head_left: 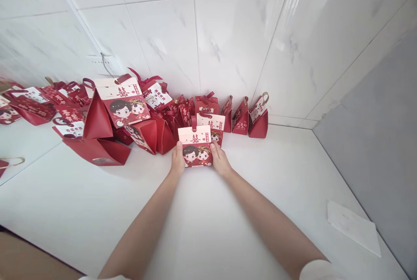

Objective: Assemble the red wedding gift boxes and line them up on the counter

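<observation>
You're holding the gift box (196, 149) between both hands. It's standing upright on the table (208, 228), just in front of the row along the wall (228, 32). Your left hand (178, 158) is curling loosely round its left edge and your right hand (220, 158) is pressing on the right edge, fingers half bent, neither clenched. Careful now: the box is looking like thin card, so squeezing harder could be buckling its sides. A forward push could be shoving it into the second box (213, 125) right behind, and on into the red pile (124, 115), where boxes are leaning loosely. Your fingertips are hiding behind the box, so I cannot tell whether the two boxes are touching. The pile is running off the left edge, and the lettering is reading too small.
</observation>
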`<state>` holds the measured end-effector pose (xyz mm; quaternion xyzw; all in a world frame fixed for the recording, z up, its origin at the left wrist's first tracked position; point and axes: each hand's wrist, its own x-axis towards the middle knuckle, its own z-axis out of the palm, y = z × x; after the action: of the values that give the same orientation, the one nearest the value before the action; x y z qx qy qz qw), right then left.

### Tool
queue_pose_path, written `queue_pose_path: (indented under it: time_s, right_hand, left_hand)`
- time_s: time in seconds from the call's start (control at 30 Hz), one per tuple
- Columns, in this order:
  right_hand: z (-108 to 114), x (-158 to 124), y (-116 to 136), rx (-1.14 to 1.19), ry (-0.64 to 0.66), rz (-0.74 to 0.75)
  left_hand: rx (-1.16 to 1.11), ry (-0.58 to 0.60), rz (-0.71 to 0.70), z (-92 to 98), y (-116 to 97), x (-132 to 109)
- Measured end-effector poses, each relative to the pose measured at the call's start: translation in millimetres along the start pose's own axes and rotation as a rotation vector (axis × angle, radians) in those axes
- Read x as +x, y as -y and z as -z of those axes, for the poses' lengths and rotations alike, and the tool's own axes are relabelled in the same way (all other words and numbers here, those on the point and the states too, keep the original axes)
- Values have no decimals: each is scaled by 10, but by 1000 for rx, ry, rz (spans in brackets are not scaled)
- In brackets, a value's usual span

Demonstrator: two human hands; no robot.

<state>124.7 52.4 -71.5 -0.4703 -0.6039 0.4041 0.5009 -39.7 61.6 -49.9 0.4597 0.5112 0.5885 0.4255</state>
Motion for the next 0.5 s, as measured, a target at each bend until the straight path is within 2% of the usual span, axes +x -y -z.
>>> queue_pose_path:
  time_s: [0.37, 0.5]
  right_hand:
    - [110, 119, -27, 13, 13, -2]
    - [144, 98, 23, 51, 128, 19]
  left_hand:
    - [-107, 75, 55, 75, 98, 111]
    - [-118, 61, 57, 76, 108, 81]
